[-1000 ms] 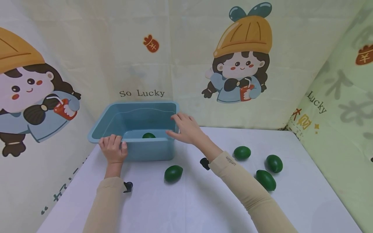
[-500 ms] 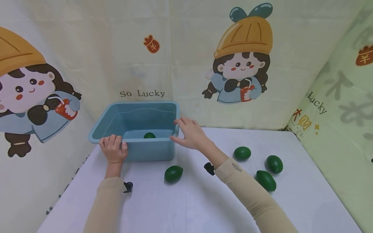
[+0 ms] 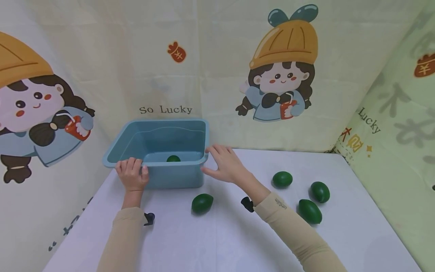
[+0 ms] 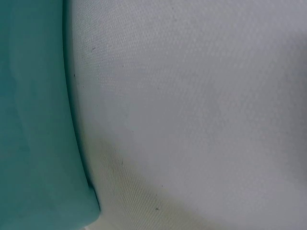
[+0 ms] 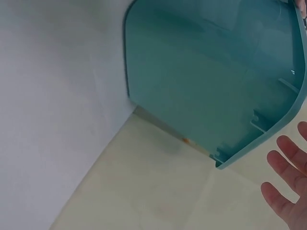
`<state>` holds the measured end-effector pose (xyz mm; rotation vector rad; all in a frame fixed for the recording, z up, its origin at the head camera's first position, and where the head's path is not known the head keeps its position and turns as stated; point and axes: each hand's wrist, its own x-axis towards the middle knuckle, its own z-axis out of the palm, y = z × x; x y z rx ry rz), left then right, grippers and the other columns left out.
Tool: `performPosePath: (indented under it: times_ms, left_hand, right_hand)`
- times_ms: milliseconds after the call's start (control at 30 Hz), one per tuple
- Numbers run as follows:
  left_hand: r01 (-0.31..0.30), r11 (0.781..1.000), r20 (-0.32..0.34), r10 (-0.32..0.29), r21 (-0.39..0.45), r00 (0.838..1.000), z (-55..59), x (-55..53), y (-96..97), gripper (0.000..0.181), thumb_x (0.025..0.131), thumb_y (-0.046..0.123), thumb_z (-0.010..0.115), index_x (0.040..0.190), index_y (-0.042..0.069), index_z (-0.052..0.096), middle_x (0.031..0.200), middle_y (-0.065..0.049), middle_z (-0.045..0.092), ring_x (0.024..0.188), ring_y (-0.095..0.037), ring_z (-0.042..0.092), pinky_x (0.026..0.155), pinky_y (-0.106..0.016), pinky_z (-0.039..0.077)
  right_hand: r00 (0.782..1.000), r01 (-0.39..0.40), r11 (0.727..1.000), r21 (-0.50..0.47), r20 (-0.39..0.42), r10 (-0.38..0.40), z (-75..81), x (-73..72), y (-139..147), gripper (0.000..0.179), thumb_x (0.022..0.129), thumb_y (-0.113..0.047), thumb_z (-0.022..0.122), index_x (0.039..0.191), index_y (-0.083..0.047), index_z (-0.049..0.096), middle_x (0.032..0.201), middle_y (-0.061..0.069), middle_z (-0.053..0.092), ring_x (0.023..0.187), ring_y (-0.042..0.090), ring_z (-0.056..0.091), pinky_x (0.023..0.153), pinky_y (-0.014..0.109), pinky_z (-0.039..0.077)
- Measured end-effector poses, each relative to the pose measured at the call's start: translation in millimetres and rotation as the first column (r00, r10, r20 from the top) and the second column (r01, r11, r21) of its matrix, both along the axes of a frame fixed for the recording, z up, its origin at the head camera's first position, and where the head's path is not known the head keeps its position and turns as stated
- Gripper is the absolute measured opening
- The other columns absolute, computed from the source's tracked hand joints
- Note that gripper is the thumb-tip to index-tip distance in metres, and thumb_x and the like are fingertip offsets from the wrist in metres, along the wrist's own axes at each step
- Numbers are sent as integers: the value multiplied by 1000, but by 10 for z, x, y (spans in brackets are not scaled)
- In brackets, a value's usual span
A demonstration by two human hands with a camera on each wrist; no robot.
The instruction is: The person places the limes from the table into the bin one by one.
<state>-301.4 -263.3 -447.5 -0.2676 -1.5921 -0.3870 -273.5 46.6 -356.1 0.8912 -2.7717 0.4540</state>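
Observation:
A blue plastic bin stands at the back left of the table, with one dark green lime visible inside over its front rim. My left hand grips that front rim near its left end, fingers curled over the edge. Beside the bin's right end is my right hand, fingers spread and holding nothing. In the right wrist view those fingers are a little off the bin's rim. A second lime lies on the table before the bin. The left wrist view shows only the bin's wall and white cloth.
Three more limes lie to the right: a rear lime, a right lime and a front lime. White cloth covers the table. A printed curtain hangs right behind the bin and along both sides.
My right hand has drawn back from over the bin's right rim, moving right and slightly toward me. The left hand, bin and limes stay where they were.

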Motion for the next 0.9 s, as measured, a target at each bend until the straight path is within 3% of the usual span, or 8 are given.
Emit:
performPosePath:
  times_ms: [333,900]
  left_hand:
    - [0,1000,43,0,-9,999,8,20,-12,46,85,36,36,69,-4,52,67,-20,48,65,-37,38,73,-53,26]
    - [-11,1000,26,11,-3,1000,18,5,-3,54,89,42,32,68,-3,52,65,-19,47,64,-37,38,73,-52,26]
  right_hand:
    - [1000,-8,1000,17,21,7,-64,74,35,55,82,-53,52,123,-17,46,124,3,47,117,20,42,97,45,32]
    - [1000,-10,1000,22,24,10,-157,103,51,58,82,-54,53,125,-16,46,126,2,47,117,18,42,98,44,32]
